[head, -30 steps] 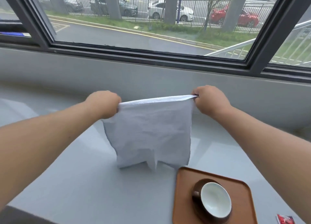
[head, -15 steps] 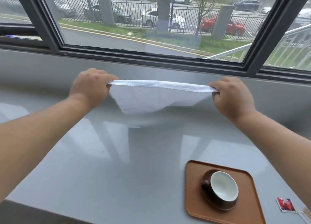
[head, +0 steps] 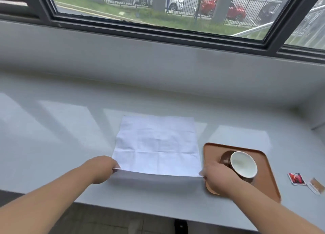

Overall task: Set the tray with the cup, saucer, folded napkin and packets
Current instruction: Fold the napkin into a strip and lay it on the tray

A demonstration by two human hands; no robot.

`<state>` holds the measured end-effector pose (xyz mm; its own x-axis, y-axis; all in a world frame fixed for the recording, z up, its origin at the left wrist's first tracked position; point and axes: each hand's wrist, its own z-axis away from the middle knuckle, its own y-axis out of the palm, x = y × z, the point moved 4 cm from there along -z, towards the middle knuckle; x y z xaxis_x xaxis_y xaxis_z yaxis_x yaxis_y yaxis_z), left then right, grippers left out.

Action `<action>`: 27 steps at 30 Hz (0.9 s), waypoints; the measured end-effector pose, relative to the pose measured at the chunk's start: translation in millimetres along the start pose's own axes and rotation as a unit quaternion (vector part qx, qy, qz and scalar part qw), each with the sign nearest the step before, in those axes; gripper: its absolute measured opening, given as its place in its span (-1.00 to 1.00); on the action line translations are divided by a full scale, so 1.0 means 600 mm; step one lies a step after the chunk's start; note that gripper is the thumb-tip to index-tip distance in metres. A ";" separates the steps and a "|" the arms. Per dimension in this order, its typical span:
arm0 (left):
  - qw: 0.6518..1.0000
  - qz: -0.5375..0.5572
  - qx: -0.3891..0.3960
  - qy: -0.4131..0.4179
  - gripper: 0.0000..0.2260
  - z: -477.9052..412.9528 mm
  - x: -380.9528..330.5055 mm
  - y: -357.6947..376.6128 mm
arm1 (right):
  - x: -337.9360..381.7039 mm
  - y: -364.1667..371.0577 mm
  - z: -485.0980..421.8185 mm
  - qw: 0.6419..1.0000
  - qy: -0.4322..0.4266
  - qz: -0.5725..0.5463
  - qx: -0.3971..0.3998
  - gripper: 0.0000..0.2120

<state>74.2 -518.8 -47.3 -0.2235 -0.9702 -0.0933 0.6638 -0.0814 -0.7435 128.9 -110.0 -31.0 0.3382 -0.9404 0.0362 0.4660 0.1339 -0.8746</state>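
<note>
Grey counter (head: 61, 145) ran under a wide window (head: 158, 10); cars and a fence showed outside. White napkin (head: 156, 145) lay spread on the counter, far edge flat, creases marking it into squares; near edge lifted slightly off the surface, throwing a shadow beneath. Brown tray (head: 269, 177) sat just right of the napkin, near the counter's front edge. On it a dark saucer (head: 226, 158) carried a cup (head: 243, 164), white inside, upright. Left hand (head: 102, 168) had its fingers pinched closed on the napkin's near left corner. Right hand (head: 216, 177) gripped the near right corner the same way, over the tray's left edge. Two packets lay on the counter right of the tray: red packet (head: 296, 179), then tan packet (head: 317, 185), close together.
</note>
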 end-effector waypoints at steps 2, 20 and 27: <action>0.999 0.043 0.001 -0.011 -0.79 -0.013 0.012 0.007 | -0.001 0.008 -0.015 0.999 0.025 -0.037 0.020 -0.71; 0.858 0.423 -0.218 -0.192 -0.69 -0.233 0.101 -0.115 | -0.154 -0.098 -0.335 0.948 0.140 -0.281 -0.056 -0.84; 0.843 0.456 -0.213 -0.190 -0.82 -0.290 0.116 -0.120 | -0.194 -0.097 -0.379 0.921 0.163 -0.349 -0.051 -0.86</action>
<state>-113.2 -540.6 -115.2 0.5390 -0.5945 -0.5968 0.1008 0.7489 -0.6550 -123.5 -79.5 -94.2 -0.2861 -0.8326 0.4742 0.3928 -0.5533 -0.7345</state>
